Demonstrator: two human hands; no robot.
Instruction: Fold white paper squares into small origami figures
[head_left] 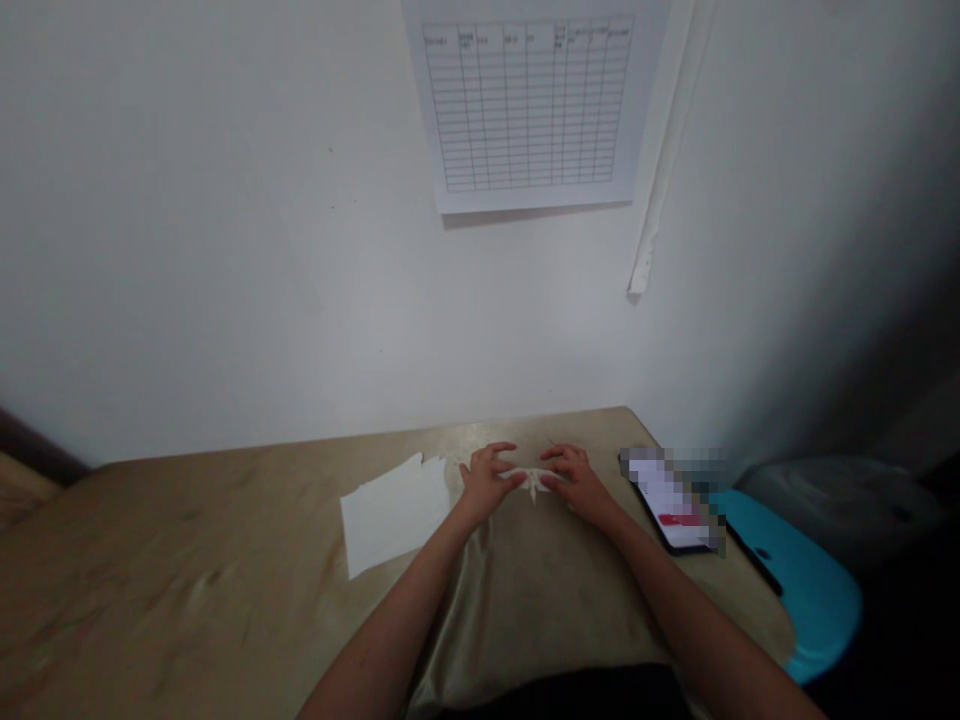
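A small piece of white paper, bunched at its middle with a short pointed bit hanging down, is stretched between my two hands just over the brown cloth-like surface. My left hand pinches its left end between thumb and fingers. At the right end, my right hand grips it the same way, the upper fingers bent and raised. Left of my left hand lies a larger sheet of white paper, flat, with a ragged torn edge at its top right.
A phone with a lit, partly blurred screen lies right of my right forearm. Beyond it stands a turquoise stool or chair. The white wall rises behind the surface, with a printed table sheet and a loose white strip on it.
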